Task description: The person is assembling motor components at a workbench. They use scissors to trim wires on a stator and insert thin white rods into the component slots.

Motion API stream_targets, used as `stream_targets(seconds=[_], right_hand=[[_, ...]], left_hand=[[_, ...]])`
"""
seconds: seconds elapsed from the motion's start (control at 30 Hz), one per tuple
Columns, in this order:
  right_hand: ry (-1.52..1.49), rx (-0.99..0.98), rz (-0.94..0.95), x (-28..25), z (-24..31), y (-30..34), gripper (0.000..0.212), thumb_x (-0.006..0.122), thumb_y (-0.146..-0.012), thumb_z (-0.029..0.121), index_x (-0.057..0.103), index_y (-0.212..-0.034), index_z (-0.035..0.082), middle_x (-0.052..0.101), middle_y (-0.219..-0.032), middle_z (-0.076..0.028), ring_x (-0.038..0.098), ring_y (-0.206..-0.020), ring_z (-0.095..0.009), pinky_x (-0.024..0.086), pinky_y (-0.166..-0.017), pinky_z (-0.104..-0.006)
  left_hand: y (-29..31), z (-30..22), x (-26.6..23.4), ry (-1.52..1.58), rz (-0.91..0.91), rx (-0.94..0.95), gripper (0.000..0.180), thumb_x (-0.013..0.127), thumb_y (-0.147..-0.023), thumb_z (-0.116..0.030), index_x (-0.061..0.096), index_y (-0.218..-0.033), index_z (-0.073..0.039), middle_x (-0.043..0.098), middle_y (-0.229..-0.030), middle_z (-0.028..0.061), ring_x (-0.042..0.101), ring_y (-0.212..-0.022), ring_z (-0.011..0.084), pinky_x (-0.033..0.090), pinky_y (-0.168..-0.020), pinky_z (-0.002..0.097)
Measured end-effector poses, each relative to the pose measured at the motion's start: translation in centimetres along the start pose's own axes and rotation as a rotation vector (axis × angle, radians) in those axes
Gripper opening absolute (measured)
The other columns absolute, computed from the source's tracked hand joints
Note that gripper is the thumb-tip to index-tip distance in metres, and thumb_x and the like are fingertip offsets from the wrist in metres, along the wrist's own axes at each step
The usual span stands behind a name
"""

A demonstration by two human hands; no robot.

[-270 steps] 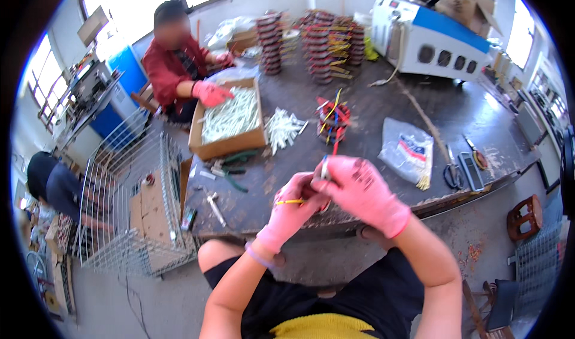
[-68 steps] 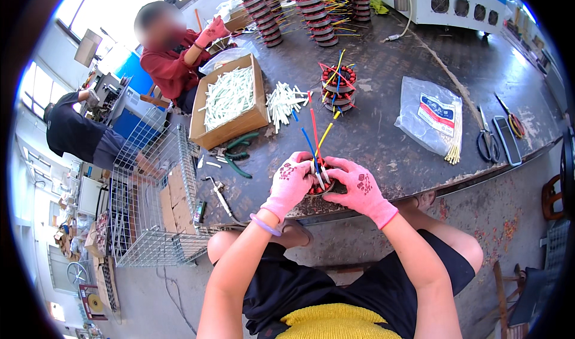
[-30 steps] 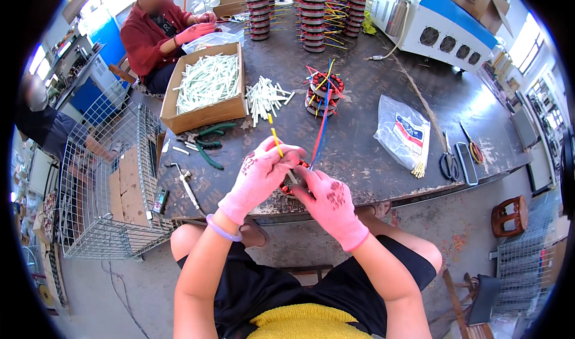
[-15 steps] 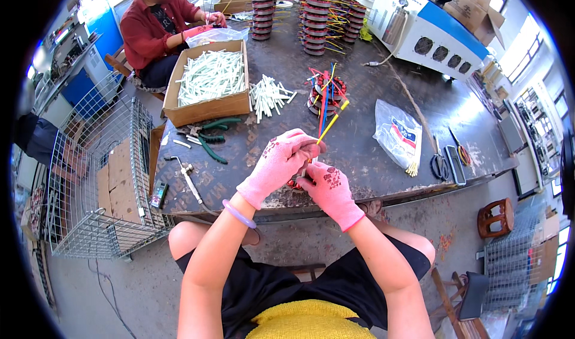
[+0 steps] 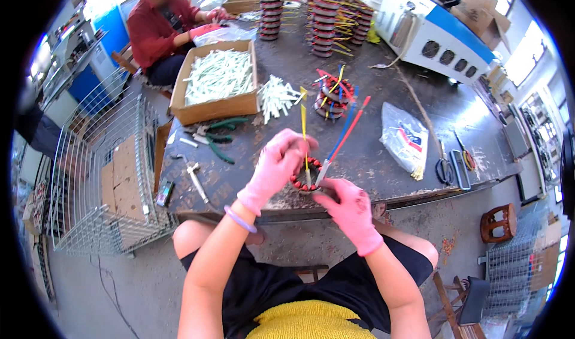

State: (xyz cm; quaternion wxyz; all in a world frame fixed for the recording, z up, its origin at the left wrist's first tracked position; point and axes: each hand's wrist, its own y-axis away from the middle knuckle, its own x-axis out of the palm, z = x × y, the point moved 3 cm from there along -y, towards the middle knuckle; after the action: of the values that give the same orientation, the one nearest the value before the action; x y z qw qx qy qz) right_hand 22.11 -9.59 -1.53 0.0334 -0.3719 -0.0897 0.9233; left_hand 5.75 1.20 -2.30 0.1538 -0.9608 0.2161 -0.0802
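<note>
A ring-shaped motor stator point(image 5: 297, 184) with red-and-black windings is at the table's near edge, between my gloved hands. A yellow lead point(image 5: 304, 123) rises from it, with a pale sleeve low down. Blue leads point(image 5: 342, 134) and a red lead point(image 5: 357, 120) slant up to the right from another pale sleeve point(image 5: 323, 171). My left hand point(image 5: 277, 166) is closed in a pinch at the yellow lead, above the ring's left side. My right hand point(image 5: 350, 207) has its thumb and fingers on the ring's right edge; some of its fingertips are hidden.
Beyond stands another wound stator point(image 5: 332, 102). Left are a carton point(image 5: 209, 110) of white sleeves, a loose sleeve pile point(image 5: 277, 102), green-handled pliers point(image 5: 223, 153) and a torch-like tool point(image 5: 196, 180). Right lie a plastic bag point(image 5: 398, 129) and scissors point(image 5: 444, 170). A co-worker point(image 5: 157, 27) sits far left.
My hands have drawn apart, and the stator between them now shows. The yellow lead stands apart from the blue and red leads, which now lean right. My right hand has shifted right and lower.
</note>
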Motion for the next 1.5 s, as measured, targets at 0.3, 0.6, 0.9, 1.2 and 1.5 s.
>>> stream_targets(seconds=[0.3, 0.6, 0.9, 1.2, 1.5], right_hand=[[0.34, -1.038, 0.164, 7.3, 22.4, -4.7, 0.036, 0.071, -0.085, 0.022, 0.064, -0.118, 0.011, 0.066, -0.109, -0.006, 0.066, -0.091, -0.023, 0.051, -0.069, -0.0363], [0.801, -1.503, 0.215, 17.7, 31.3, 5.0, 0.028, 0.066, -0.085, 0.029, 0.075, -0.11, 0.019, 0.069, -0.097, 0.005, 0.063, -0.084, -0.017, 0.047, -0.063, -0.0375], [0.977, -1.422, 0.412, 18.1, 29.3, 2.6, 0.028, 0.063, -0.086, 0.027, 0.073, -0.111, 0.021, 0.066, -0.103, 0.01, 0.06, -0.086, -0.013, 0.038, -0.059, -0.0362], [0.292, -1.56, 0.228, 11.0, 30.7, 7.0, 0.007, 0.073, -0.068, 0.016, 0.071, -0.074, 0.017, 0.063, -0.07, 0.011, 0.059, -0.061, -0.015, 0.033, -0.048, -0.033], [0.613, -1.49, 0.426, 17.2, 29.1, 5.2, 0.019, 0.071, -0.076, 0.019, 0.07, -0.095, 0.019, 0.065, -0.089, 0.006, 0.062, -0.079, -0.016, 0.037, -0.057, -0.0347]], left_hand=[[-4.0, 1.7, -6.2, -2.023, 0.122, 0.297, 0.014, 0.06, -0.09, -0.024, 0.062, -0.1, -0.015, 0.058, -0.097, 0.0053, 0.062, -0.09, 0.024, 0.052, -0.075, 0.0392], [-3.0, 0.7, -5.6, -2.222, 0.488, 0.27, 0.013, 0.057, -0.089, -0.016, 0.067, -0.096, -0.014, 0.061, -0.099, 0.0047, 0.062, -0.089, 0.0213, 0.05, -0.075, 0.0365], [-3.7, 2.4, -2.9, -2.219, 0.709, 0.282, 0.016, 0.057, -0.089, -0.015, 0.071, -0.096, -0.013, 0.064, -0.099, 0.0056, 0.064, -0.092, 0.0216, 0.05, -0.078, 0.036], [-3.7, 3.7, -3.6, -2.115, 0.613, 0.191, 0.015, 0.057, -0.089, -0.013, 0.071, -0.096, -0.012, 0.065, -0.097, 0.0063, 0.064, -0.091, 0.0215, 0.05, -0.078, 0.0368], [-3.8, 5.0, -2.0, -2.14, 0.693, 0.127, 0.017, 0.056, -0.09, -0.014, 0.071, -0.098, -0.011, 0.064, -0.099, 0.006, 0.063, -0.092, 0.0216, 0.05, -0.079, 0.0357]])
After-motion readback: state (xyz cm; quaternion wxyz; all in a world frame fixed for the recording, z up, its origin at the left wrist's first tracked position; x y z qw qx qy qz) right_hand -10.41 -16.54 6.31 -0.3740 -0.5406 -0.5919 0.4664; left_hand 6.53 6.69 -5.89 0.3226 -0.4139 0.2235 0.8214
